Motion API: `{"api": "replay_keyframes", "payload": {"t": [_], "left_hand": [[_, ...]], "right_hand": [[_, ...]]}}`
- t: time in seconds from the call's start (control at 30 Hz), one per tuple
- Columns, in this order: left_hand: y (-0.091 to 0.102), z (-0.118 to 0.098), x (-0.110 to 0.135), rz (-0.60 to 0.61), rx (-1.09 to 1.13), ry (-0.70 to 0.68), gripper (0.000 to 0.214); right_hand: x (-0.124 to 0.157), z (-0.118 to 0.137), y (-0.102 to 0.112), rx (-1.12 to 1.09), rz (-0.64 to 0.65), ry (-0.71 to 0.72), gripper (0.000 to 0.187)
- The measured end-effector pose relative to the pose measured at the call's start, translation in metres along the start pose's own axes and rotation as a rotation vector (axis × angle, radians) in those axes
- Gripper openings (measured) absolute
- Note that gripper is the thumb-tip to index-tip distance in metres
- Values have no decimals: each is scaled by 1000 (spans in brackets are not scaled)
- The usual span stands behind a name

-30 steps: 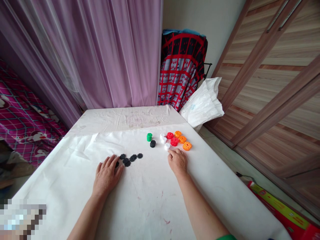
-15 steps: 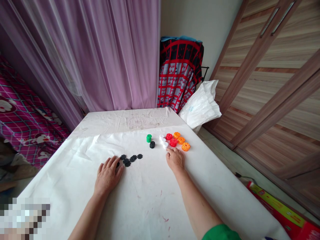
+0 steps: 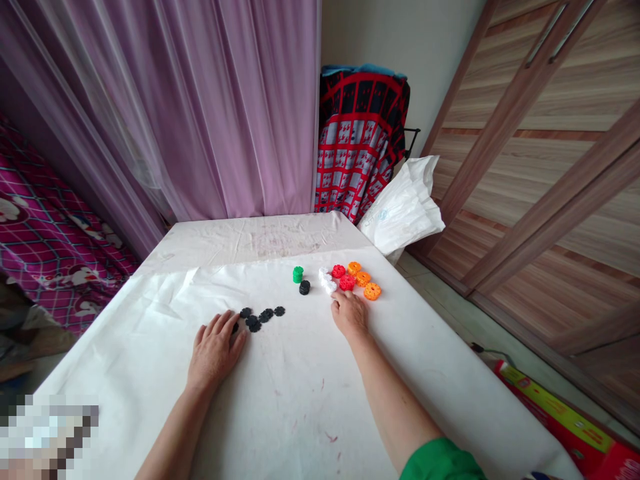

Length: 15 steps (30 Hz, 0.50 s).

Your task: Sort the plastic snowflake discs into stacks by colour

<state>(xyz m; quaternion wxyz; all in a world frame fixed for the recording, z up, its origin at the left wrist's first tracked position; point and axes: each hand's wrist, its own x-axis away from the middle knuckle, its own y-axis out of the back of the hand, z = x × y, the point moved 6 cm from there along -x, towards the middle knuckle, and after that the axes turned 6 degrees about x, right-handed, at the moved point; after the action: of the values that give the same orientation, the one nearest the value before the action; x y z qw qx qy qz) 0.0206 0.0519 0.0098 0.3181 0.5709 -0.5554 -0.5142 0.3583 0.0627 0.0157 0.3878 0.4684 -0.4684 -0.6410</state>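
Your right hand [image 3: 351, 313] has its fingers bent, the forefinger's tip at the near end of the white pieces [image 3: 327, 283]; you cannot tell if they grip. That cluster lies at eleven o'clock from those fingers, its long axis running eleven to five, your right hand nearer. Your left hand [image 3: 216, 348] rests with fingers spread on the surface [image 3: 285, 393], loose black discs [image 3: 253, 324] at three o'clock. From your right hand, the white bag [image 3: 403, 207] at one o'clock and red-and-yellow box [image 3: 560, 408] at four bear unreadable print.
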Motion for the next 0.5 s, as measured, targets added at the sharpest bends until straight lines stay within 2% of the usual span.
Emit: {"api": "replay_keyframes", "payload": {"t": [0.17,0.33,0.5], "left_hand": [[0,0,0,2,-1,4,52],[1,-1,0,4,-6,4,52],[1,0,0,-9,-11,3,50]], "right_hand": [[2,0,-4,-27,24,19,28],[3,20,0,2,58,202,38],[-1,31,6,68,105,154,33]]}}
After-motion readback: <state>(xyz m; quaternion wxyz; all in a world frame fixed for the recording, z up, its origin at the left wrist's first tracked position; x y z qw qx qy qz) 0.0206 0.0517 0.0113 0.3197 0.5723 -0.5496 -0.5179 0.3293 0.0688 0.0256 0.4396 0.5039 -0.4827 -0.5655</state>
